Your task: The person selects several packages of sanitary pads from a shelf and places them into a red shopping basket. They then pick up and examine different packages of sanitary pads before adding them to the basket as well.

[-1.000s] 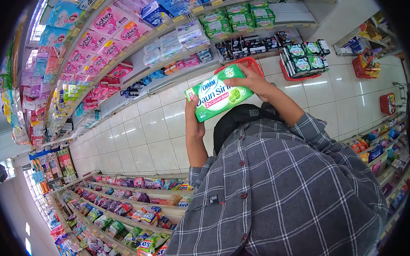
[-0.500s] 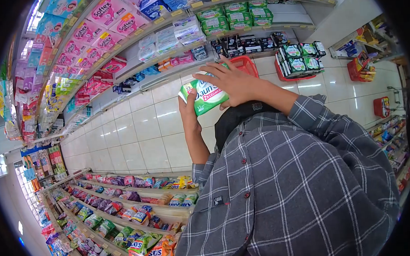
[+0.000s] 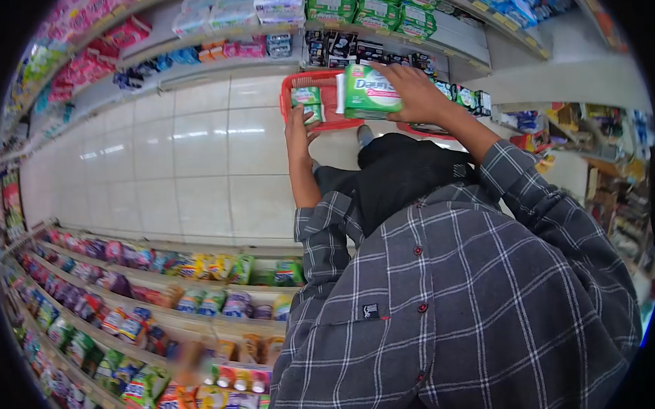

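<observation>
Left hand (image 3: 299, 138) part-spread, right hand (image 3: 419, 94) gripping a pack (image 3: 367, 92) over the basket (image 3: 285, 95) of green packs (image 3: 306, 95).

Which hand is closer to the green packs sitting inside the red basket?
Left. The left hand has its fingertips right by the green packs in the red basket. The right hand is farther right, gripping another pack marked Daun.

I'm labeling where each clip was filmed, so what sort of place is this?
Most likely a shop aisle, perhaps in a small supermarket: there are long shelves of packaged goods, price labels along the shelf edges, and a red basket on the tiled floor.
</observation>
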`<state>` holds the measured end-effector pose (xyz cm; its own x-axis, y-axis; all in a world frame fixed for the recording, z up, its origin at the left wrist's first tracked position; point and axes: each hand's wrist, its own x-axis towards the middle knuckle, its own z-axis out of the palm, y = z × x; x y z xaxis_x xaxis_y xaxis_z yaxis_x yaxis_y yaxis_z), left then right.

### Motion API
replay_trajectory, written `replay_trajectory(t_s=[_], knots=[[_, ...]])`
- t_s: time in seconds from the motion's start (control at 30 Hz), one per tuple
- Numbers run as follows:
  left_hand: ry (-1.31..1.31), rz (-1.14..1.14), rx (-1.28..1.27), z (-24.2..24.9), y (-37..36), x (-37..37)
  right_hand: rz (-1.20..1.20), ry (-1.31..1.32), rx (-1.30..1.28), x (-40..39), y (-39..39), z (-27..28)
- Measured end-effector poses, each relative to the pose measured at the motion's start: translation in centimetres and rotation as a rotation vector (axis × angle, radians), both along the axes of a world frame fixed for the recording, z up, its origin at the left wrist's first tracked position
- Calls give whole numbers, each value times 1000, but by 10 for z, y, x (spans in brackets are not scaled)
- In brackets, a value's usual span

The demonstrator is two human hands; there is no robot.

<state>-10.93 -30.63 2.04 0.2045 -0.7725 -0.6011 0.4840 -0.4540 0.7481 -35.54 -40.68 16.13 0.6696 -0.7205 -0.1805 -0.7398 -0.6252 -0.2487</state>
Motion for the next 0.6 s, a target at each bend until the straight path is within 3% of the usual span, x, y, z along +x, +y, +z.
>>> replay_trajectory(t_s=[0.1, 0.17, 0.2, 0.3, 0.4, 0.5, 0.57, 0.6], knots=[[-52, 130, 241, -87, 28, -32, -49, 155, 171, -28, -15, -15], [-258, 62, 305, -213, 80, -62, 13, 127, 244, -41, -15, -39], [-361, 32, 354, -250, 96, -86, 45, 119, 280, -48, -21, -61], [-658, -113, 479, -223, 141, -152, 11, 219, 444, -39, -20, -100], [-479, -122, 650, -199, 164, -190, 47, 179, 476, -39, -24, -187], [-282, -130, 614, -234, 212, -257, -39, 283, 561, -11, -34, -267], [-275, -190, 739, -244, 193, -275, -46, 223, 510, -6, -46, -335], [-265, -233, 864, -219, 164, -260, -63, 257, 499, 2, -54, -361]])
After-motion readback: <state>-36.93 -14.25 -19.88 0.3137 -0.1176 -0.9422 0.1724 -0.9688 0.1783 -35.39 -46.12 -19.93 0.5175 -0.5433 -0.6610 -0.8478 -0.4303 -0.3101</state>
